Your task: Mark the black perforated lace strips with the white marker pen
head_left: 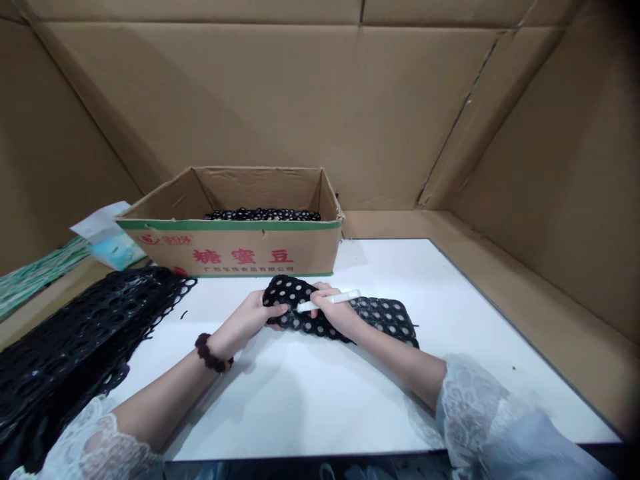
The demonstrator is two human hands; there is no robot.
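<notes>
A black strip with rows of pale round dots (385, 313) lies across the white table. My left hand (255, 313) is closed on its left end, thumb on top and fingers underneath. My right hand (333, 305) grips a white pen-like tool (345, 297), its narrow end pointing left onto the strip near my left thumb. I cannot make out whether the tip touches the strip. Part of the strip is hidden behind my right hand and wrist.
An open cardboard box (235, 248) behind my hands holds more black dotted pieces (265, 215). Black perforated sheets (75, 333) lie piled at the left. Beyond them are a plastic packet (113, 240) and green-white strands (45, 273). Cardboard walls (280, 100) surround the white table (280, 407).
</notes>
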